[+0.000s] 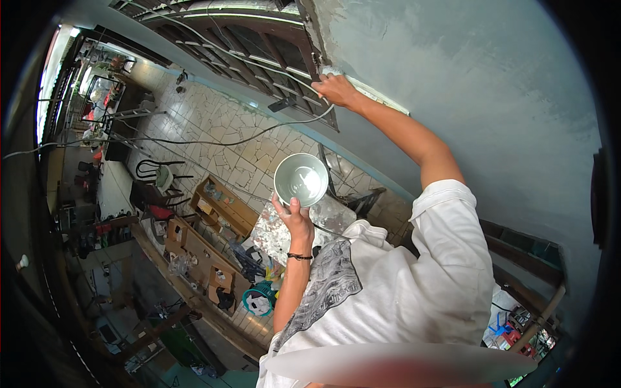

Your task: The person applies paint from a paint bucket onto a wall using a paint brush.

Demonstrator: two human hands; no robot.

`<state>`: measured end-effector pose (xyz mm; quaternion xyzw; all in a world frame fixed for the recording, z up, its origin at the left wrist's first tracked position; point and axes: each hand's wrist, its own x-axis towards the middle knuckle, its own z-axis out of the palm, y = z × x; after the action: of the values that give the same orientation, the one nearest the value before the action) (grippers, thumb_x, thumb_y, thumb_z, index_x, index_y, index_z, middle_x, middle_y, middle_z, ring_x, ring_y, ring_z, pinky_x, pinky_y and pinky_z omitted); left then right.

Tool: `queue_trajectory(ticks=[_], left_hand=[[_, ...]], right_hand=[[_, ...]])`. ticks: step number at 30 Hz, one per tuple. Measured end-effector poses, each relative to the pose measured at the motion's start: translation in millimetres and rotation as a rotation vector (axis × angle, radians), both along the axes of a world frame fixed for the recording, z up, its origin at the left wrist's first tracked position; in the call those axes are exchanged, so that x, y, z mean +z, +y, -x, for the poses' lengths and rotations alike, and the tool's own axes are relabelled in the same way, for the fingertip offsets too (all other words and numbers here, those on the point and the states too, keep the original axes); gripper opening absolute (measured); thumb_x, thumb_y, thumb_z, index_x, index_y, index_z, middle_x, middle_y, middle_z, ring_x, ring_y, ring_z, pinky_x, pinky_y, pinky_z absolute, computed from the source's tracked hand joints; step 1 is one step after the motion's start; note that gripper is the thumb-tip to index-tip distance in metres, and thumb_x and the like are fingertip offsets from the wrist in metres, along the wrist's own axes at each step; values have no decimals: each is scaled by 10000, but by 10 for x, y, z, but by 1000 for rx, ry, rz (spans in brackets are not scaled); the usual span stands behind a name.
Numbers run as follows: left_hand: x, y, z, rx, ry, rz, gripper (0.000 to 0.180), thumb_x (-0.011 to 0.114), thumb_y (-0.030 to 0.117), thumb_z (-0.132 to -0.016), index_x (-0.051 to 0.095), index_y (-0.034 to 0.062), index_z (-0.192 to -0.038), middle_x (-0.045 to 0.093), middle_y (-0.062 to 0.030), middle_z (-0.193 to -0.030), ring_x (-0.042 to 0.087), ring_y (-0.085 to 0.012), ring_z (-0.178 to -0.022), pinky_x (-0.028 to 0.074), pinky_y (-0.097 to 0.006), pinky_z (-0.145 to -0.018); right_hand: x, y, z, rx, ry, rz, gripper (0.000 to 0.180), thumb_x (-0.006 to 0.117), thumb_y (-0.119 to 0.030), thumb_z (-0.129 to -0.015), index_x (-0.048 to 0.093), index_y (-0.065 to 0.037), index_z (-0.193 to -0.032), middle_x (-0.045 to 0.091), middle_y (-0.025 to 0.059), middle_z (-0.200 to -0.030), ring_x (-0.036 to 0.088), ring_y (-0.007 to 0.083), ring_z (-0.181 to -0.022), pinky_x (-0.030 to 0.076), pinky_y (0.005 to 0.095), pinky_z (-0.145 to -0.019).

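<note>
My left hand (297,223) grips a round, pale bowl (301,180) from its near side, thumb at the rim. The bowl is held up, its inside facing me, with what looks like a little clear liquid at the bottom. My right arm reaches up to the wall (453,71) beside the barred window. There my right hand (336,89) is closed against the window's edge, next to a whitish, crumpled-looking patch (332,70). What its fingers hold is hidden. A grey cable (259,134) passes just below that hand.
Below the bowl stands a paint-spattered tabletop (275,229). The dark window grille (259,52) runs along the upper left. On the tiled floor (223,110) are an open wooden drawer unit (223,207), a teal basket (259,299) and a chair (162,174). A pale ledge (381,98) lines the wall.
</note>
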<state>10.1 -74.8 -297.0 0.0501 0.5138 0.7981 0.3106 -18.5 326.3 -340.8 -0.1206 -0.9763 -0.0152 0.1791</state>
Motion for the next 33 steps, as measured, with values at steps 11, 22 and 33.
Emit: queue_trajectory(ticks=[11,22,33], left_hand=[[-5,-6,24,11,-57,-39,908,831,347,-876,263,170,-1562,421,-125,-1511,474,-316,-1390,469,-536,-1107],[-40,-31,49,-49,26,28,908,770,478,-907,240,174,-1579,352,-120,-1591,399,-330,-1471,413,-621,-1148],[75,-28,51,-40,24,34,906,782,521,-883,283,169,-1553,361,-105,-1580,400,-325,-1466,421,-627,-1138]], right_hand=[[241,-239,-825,-316,-220,103,242,714,-301,-938,764,-65,-909,736,158,-877,750,347,-859,604,447,-701],[152,-320,-631,4,99,20,259,756,-221,-853,639,-100,-1051,639,160,-1026,697,342,-972,604,459,-705],[51,-340,-1158,-254,-40,59,294,727,-220,-899,700,-131,-1177,685,170,-1046,709,324,-988,610,445,-698]])
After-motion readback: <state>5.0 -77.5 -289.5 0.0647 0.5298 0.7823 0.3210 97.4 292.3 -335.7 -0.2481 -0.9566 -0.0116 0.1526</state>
